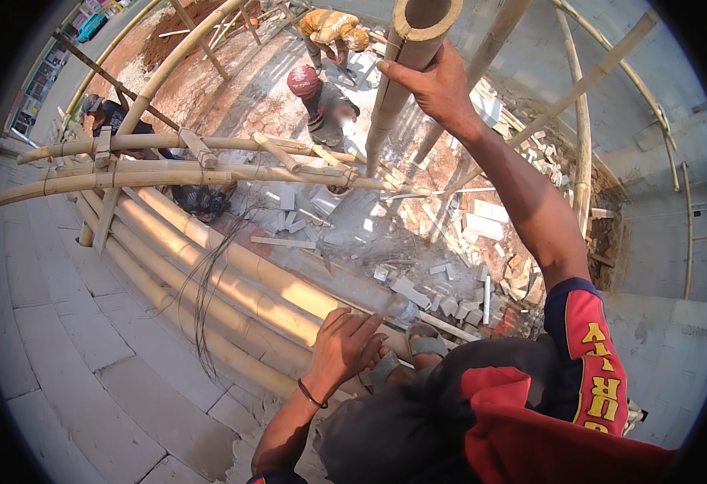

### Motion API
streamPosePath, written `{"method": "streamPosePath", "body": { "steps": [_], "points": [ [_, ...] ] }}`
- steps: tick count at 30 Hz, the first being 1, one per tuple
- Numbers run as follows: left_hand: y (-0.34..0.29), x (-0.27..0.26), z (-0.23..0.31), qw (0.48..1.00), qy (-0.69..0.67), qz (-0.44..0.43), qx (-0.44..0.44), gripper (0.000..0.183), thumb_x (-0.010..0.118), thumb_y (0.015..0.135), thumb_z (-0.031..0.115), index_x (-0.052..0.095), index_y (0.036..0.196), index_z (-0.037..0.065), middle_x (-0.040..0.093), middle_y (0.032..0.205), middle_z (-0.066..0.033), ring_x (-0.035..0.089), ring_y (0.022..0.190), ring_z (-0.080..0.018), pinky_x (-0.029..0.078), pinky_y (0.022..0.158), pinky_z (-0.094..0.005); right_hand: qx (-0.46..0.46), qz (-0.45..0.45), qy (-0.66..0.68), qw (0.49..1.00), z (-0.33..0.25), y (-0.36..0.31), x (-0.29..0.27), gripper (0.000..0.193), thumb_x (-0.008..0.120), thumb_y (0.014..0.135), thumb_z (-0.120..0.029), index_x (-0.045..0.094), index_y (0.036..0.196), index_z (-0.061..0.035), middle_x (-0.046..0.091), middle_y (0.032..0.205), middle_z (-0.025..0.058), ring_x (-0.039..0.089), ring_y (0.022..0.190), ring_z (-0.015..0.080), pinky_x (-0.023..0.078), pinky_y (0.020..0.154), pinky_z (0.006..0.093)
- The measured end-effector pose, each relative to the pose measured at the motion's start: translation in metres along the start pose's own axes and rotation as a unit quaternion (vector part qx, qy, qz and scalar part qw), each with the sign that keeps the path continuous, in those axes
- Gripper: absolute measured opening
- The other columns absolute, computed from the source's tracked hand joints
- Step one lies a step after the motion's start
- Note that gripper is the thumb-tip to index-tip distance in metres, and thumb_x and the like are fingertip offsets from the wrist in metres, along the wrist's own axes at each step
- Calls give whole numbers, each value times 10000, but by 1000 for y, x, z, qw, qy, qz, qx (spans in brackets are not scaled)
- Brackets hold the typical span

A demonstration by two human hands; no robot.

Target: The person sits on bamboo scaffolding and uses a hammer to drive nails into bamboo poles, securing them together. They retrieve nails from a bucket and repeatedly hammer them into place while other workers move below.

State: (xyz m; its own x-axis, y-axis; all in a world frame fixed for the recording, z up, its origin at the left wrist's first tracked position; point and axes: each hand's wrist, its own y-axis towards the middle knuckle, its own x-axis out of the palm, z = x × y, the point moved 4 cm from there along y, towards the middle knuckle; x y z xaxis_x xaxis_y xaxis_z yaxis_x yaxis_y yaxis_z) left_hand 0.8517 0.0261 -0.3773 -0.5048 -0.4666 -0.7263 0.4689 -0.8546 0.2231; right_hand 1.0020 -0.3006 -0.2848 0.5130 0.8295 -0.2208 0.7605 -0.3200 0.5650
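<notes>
My right hand point(442, 90) is raised on an outstretched arm. It grips the upper end of a thick upright bamboo pole point(394, 97), thumb on the near side just under the hollow cut rim. Low in the middle, my left hand point(344, 348) is curled over one of several long bamboo poles point(269, 294) lying side by side; the undersides of its fingers are hidden. My sandalled feet point(424, 343) stand right beside that hand, on the poles.
A block wall point(87, 355) runs along the left. Split-bamboo rails point(168, 173) are tied across ahead, with loose thin wire point(204, 298) by them. Far below, broken blocks point(482, 226) litter the ground. Several people work there, one in a red head covering point(303, 81). Slanting bamboo props point(583, 121) stand right.
</notes>
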Motion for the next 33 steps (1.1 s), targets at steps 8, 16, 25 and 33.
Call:
{"method": "streamPosePath", "body": {
  "steps": [8, 16, 25, 33],
  "points": [
    [70, -17, -73, 971, -182, 120, -98, 630, 775, 773, 255, 530, 1271, -44, 632, 1141, -180, 606, 1064, -330, 458, 924, -433, -33, -232, -57, 970, -97, 10, 46, 634, 774, 719, -327, 524, 1198, 6, 633, 1033, 175, 650, 922, 279, 526, 836, 388],
    [107, -6, -53, 879, -454, 147, -8, 730, 822, 679, 267, 503, 1268, -23, 587, 1227, -168, 561, 1150, -247, 438, 986, -404, 36, -429, 76, 899, -194, -29, 105, 604, 777, 688, -264, 547, 1159, 35, 668, 959, 150, 659, 895, 232, 526, 811, 319],
    [51, -46, -46, 761, -457, 460, -31, 373, 783, 715, 139, 617, 1016, -5, 633, 1032, -94, 608, 913, -216, 480, 862, -368, -133, -226, 147, 954, -199, -75, 145, 993, 827, 698, -477, 321, 1377, 43, 550, 1200, 190, 558, 1106, 236, 465, 946, 345],
    [7, -77, 5, 745, -385, 544, -18, 471, 736, 772, 183, 498, 1138, 8, 532, 1076, -92, 519, 1053, -209, 393, 1052, -404, 676, 132, 387, 613, -45, -314, 157, 640, 491, 946, -581, 430, 1240, -15, 501, 1244, 156, 532, 1112, 287, 474, 897, 461]
  ]
}}
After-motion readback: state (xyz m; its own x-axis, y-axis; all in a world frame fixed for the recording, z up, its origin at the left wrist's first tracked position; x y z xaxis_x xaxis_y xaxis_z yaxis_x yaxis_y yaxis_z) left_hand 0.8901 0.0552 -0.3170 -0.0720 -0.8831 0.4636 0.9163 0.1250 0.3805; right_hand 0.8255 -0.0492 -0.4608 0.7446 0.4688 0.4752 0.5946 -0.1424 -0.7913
